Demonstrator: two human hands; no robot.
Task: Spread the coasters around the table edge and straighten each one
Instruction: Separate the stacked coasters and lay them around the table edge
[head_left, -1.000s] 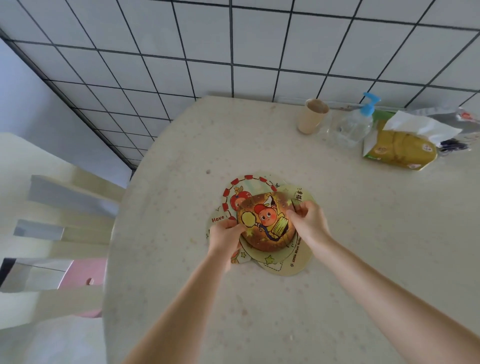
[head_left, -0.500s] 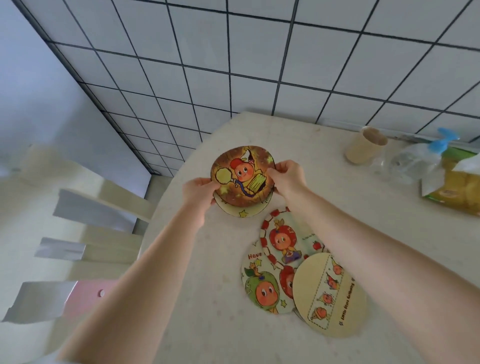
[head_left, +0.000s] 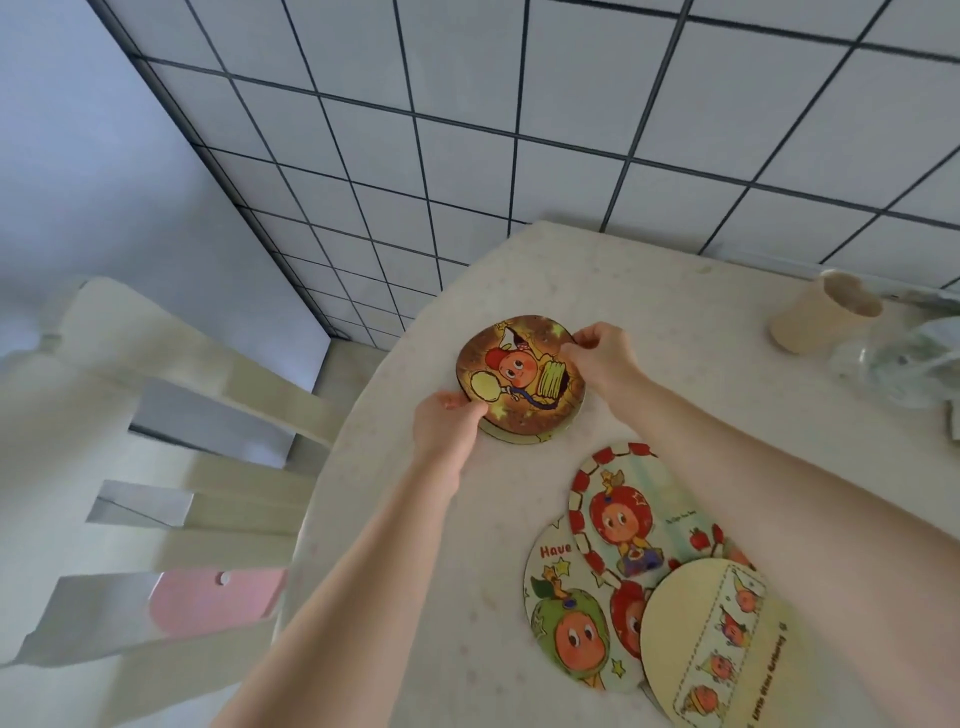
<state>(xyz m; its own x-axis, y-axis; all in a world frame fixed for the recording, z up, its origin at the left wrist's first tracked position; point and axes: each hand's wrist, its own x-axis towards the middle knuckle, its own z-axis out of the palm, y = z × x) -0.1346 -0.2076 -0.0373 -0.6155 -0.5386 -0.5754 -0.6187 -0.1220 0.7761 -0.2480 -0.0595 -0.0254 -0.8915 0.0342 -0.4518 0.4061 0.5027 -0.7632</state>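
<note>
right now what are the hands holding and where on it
Both hold the brown coaster by its rim: left hand at the near-left edge, right hand at the far-right edge. A second coaster sits right beneath it.

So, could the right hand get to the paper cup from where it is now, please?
Probably yes: bare table lies between the right hand and the cup, but that hand grips the brown coaster.

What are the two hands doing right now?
Left hand: closed, pinching the brown coaster's near-left edge.
Right hand: closed on the same coaster's far-right edge.
</note>
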